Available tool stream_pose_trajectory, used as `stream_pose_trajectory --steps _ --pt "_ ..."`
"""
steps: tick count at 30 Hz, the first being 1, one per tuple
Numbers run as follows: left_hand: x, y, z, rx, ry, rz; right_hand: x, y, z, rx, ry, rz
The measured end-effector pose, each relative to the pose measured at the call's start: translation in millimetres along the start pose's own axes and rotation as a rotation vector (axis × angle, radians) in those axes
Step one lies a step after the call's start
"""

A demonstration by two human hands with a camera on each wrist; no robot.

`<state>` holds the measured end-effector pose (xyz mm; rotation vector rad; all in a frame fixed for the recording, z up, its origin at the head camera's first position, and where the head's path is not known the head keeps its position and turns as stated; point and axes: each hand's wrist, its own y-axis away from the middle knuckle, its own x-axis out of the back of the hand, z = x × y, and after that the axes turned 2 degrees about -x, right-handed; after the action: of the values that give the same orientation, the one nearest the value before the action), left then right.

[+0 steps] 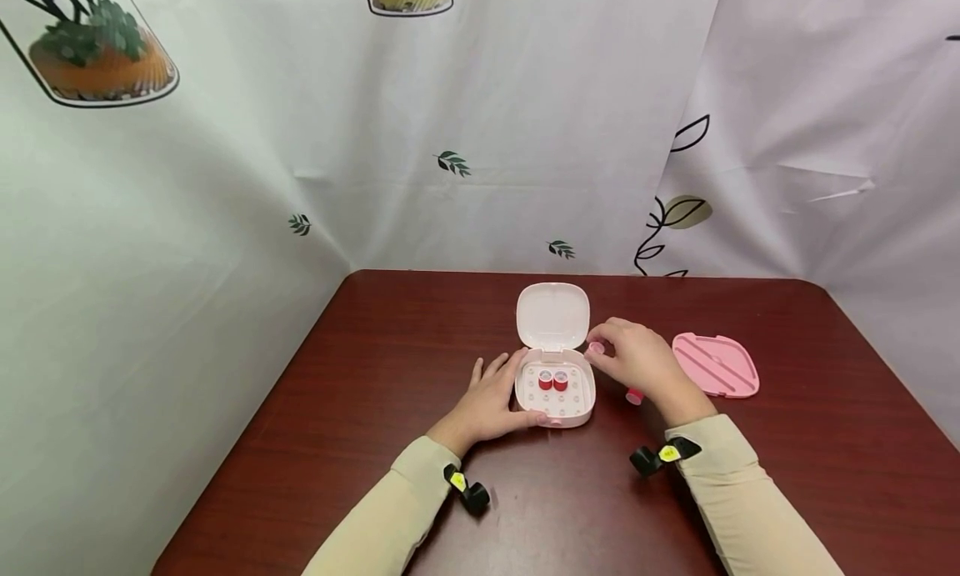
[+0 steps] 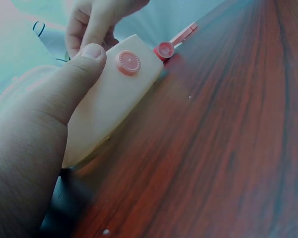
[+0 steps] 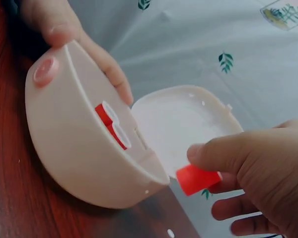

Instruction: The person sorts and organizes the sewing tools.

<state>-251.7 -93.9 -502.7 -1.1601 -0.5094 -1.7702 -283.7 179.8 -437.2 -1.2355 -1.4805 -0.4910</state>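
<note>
Pinching a small red plastic cylinder beside the open, rounded pale-pink plastic box, the right hand could drop it if that grip slips. The left hand rests spread against the box.

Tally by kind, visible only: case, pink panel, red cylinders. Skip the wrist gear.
Open pale case: 1
Pink panel: 1
Red cylinders: 4 (two in the case, one in the right hand, one on the table)
Total: 6
</note>
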Motion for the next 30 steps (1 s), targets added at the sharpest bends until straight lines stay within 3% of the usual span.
stream_pose_trajectory --steps 5,9,14,19,30 --pt "-0.6 0.3 0.2 0.003 0.001 -0.003 3.3 1.2 -5.8 0.036 -0.014 0.068" --pt "-1.0 0.7 0.3 0.003 0.001 -0.004 2.7 1.5 -12.0 0.131 -0.092 0.079" --pt "-0.4 0.7 1.4 0.002 -0.003 -0.001 -3.2 1.2 -20.5 0.270 -0.154 0.027" --pt "0.4 0.9 2.0 0.010 -0.012 -0.012 -8.7 2.2 -28.8 0.283 -0.149 -0.040" --pt "0.6 1.7 1.9 0.009 -0.010 -0.018 -23.0 2.5 -35.2 0.360 -0.121 -0.094"
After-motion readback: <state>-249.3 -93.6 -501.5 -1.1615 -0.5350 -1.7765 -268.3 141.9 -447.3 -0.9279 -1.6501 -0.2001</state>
